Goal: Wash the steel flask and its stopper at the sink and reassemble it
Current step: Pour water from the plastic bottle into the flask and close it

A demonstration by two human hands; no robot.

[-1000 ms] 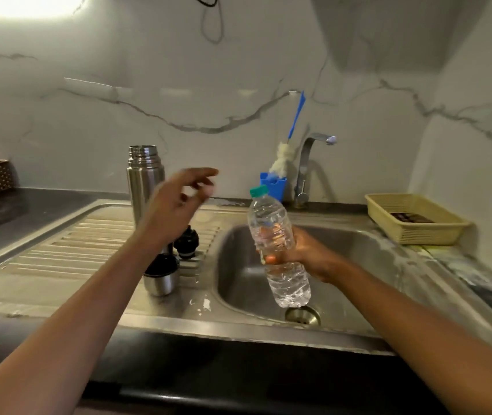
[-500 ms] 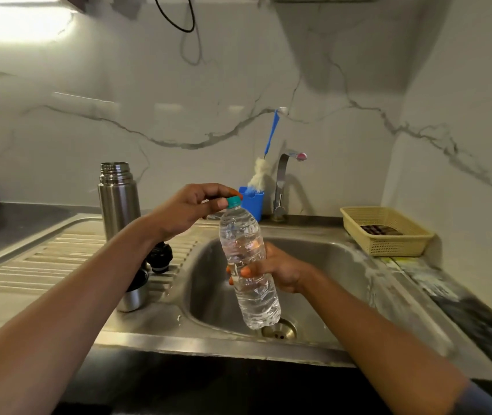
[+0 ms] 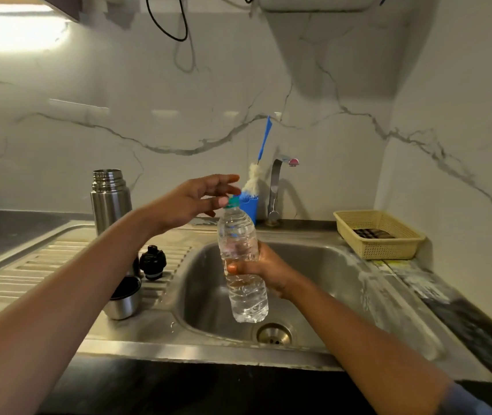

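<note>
- The right grip (image 3: 264, 269) is wrapped round the middle of a clear water bottle (image 3: 237, 235), holding it slightly tilted above the basin of the sink (image 3: 313, 280).
- The left grip (image 3: 191, 202) pinches the bottle's green cap (image 3: 232, 202) between thumb and fingertips, with the index finger lifted clear. It looks like an unscrewing hold.
- The flask (image 3: 110, 202) stands upright with its mouth open on the draining board, left of the basin. Its black stopper (image 3: 152, 262) sits apart from it, nearer the basin, and a steel cup (image 3: 122, 304) lies in front.
- Step in hand, as I judge it: opening the bottle to get rinsing water. The washing itself seems not yet begun.
- The next move calls for getting the cap fully off and aiming the pour into the flask's narrow mouth. The bottle is soft, so a gentle squeeze should avoid a spurt.
- A brush (image 3: 252, 182) stands by the tap (image 3: 274, 190), ready for scrubbing.
</note>
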